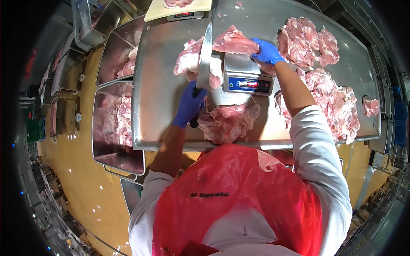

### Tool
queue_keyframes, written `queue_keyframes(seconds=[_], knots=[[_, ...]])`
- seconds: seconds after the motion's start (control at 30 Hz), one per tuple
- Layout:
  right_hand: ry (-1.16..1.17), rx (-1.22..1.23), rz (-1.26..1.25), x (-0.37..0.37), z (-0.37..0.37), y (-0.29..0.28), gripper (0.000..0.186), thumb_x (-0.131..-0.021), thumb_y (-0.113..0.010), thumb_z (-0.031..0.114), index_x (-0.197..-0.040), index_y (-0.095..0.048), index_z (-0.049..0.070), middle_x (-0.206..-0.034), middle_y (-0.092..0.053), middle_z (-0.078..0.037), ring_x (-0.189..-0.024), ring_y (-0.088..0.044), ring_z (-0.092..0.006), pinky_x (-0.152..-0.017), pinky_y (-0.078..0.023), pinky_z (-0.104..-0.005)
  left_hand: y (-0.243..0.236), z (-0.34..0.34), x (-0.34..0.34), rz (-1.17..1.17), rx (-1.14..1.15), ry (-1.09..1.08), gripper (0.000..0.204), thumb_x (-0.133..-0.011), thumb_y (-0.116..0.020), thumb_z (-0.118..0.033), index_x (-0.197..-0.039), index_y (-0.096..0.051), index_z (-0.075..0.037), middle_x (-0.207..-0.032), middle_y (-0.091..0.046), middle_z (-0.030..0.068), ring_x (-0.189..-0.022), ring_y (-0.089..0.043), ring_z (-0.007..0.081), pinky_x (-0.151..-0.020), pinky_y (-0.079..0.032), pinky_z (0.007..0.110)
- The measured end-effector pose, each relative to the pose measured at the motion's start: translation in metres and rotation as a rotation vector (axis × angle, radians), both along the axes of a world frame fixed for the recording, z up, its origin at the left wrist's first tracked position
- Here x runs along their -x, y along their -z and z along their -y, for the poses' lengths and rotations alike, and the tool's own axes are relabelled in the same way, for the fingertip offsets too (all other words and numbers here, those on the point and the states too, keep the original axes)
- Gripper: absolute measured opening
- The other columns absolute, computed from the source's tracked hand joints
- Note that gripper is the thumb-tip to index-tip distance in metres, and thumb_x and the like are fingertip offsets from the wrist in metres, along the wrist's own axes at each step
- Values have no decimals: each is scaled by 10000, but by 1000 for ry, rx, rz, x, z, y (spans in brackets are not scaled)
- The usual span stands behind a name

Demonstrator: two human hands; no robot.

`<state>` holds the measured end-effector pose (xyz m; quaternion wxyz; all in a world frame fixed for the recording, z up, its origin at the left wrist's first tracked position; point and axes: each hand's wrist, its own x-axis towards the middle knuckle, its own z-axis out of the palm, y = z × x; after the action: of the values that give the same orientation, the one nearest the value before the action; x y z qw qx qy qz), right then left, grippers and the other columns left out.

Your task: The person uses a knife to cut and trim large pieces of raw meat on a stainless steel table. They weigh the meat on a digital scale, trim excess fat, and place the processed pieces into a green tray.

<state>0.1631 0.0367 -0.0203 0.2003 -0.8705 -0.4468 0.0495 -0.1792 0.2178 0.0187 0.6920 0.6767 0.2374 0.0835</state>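
My left hand (188, 102), in a blue glove, is closed on the black handle of a long knife (206, 47), whose blade points away from me. My right hand (265, 52), also gloved, grips a pink piece of meat (235, 42) at the far end of a small steel scale (245, 85) with a lit display. More meat (188, 59) lies left of the scale, partly behind the blade. A large raw piece (226, 121) rests between the scale and my red apron.
The steel table (158, 85) holds meat piles (299, 42) (329, 106) to the right. A cutting board (177, 10) with meat sits at the back. Steel bins (111, 153) with meat stand along the left, and further carts (66, 68) stand beyond over a yellow floor.
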Motion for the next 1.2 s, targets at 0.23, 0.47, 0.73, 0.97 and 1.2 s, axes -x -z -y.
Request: queue_keyframes(seconds=[0.23, 0.47, 0.73, 0.97, 1.2], knots=[[324, -443, -316, -13, 105, -12, 598, -747, -807, 334, -1236, -576, 80, -1174, -644, -142, -1045, -631, -253, -877, -510, -411, 5, 31, -12, -40, -163, 64, 165, -944, -581, -146, -1040, -507, -34, -715, -586, 71, -521, -533, 144, -490, -429, 307], [349, -604, -57, 95, 99, 6, 436, -737, -782, 226, -1140, -645, 130, -994, -576, -124, -889, -618, -296, -783, -517, -401, -6, 83, -80, -118, -793, 371, 380, -955, -551, -180, -1300, -469, -42, -779, -629, 195, -661, -624, 313, -627, -501, 411], [223, -743, -86, 60, 105, 36, 162, -728, -667, 99, -889, -649, 95, -883, -623, -125, -826, -627, -331, -742, -515, -405, -30, 117, -174, 113, -971, 482, 618, -921, -495, -128, -1498, -276, -146, -967, -625, 297, -876, -618, 458, -753, -500, 531], [278, -751, -108, 49, 109, 41, 114, -729, -685, 103, -829, -637, 74, -814, -640, -124, -750, -632, -310, -691, -506, -379, -4, 139, -206, 6, -1019, 517, 670, -893, -469, -93, -1519, -250, -189, -912, -647, 275, -809, -625, 464, -683, -485, 535], [224, -788, -90, 42, 113, 41, 148, -695, -691, 63, -824, -620, 80, -786, -625, -139, -710, -627, -338, -647, -515, -397, 27, 96, -114, 26, -1005, 622, 678, -903, -452, -32, -1528, -235, -183, -912, -657, 267, -739, -633, 455, -633, -513, 526]])
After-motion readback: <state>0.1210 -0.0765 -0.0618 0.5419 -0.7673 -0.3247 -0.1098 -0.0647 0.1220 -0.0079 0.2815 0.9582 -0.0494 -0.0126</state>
